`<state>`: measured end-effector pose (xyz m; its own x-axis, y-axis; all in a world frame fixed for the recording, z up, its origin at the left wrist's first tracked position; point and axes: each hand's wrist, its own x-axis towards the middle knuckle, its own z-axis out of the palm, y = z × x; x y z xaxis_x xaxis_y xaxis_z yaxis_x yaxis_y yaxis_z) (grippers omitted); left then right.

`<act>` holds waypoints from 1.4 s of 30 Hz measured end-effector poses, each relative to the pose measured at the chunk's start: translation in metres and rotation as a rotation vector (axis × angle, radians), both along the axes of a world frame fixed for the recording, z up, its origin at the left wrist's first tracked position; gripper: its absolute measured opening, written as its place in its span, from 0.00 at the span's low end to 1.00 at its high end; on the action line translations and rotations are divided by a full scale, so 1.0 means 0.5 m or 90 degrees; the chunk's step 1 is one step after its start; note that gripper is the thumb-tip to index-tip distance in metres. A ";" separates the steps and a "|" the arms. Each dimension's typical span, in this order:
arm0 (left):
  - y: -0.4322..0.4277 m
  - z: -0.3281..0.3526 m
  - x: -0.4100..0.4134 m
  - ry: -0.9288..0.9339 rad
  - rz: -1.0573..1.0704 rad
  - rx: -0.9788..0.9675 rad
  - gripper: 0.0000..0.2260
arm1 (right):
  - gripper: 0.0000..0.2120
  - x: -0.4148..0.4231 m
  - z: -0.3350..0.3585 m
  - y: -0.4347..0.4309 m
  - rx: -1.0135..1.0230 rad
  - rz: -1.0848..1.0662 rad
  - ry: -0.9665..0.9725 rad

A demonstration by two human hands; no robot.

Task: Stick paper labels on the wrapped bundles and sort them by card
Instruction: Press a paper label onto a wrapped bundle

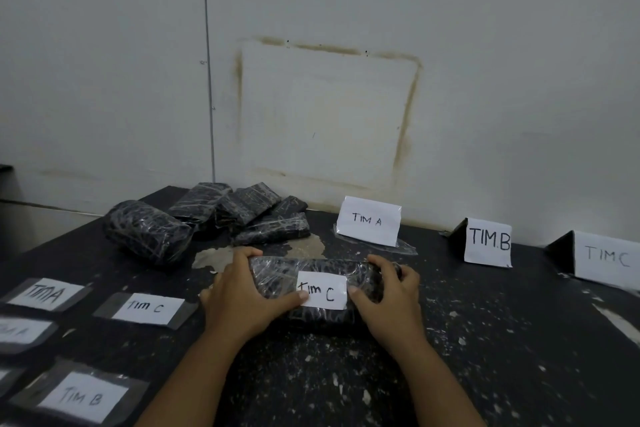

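My left grip [242, 295] and right grip [389, 295] curl round the ends of the bundle [322, 265], thumbs on its label [323, 292]. The shiny wrap looks slippery and squashy, so I'd hold both ends.

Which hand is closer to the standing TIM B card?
Right. The right hand holds the bundle end nearer the TIM B card; the left hand, the far end.

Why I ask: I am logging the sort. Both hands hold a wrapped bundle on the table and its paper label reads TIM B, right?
Not quite. In the head view the paper label on the wrapped bundle reads TIM C, not TIM B. The rest stands: the left hand and the right hand both hold that bundle on the table.
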<state>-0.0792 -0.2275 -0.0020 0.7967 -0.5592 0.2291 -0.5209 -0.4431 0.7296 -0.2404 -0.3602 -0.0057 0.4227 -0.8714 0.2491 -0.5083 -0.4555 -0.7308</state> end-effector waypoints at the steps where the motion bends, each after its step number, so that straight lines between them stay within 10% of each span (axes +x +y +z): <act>1: 0.000 0.002 -0.001 0.005 -0.004 0.008 0.41 | 0.26 -0.005 0.001 -0.005 0.023 0.028 -0.002; 14: 0.009 0.001 0.010 0.012 -0.047 -0.004 0.37 | 0.41 -0.013 0.011 0.007 0.012 0.067 0.086; 42: -0.021 -0.012 0.001 0.016 0.081 -0.097 0.18 | 0.12 0.022 0.016 0.014 0.017 -0.107 -0.106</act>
<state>-0.0787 -0.2378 -0.0080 0.8654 -0.4138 0.2826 -0.4484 -0.3878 0.8053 -0.2294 -0.3532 0.0021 0.2259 -0.9334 0.2787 -0.4475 -0.3536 -0.8214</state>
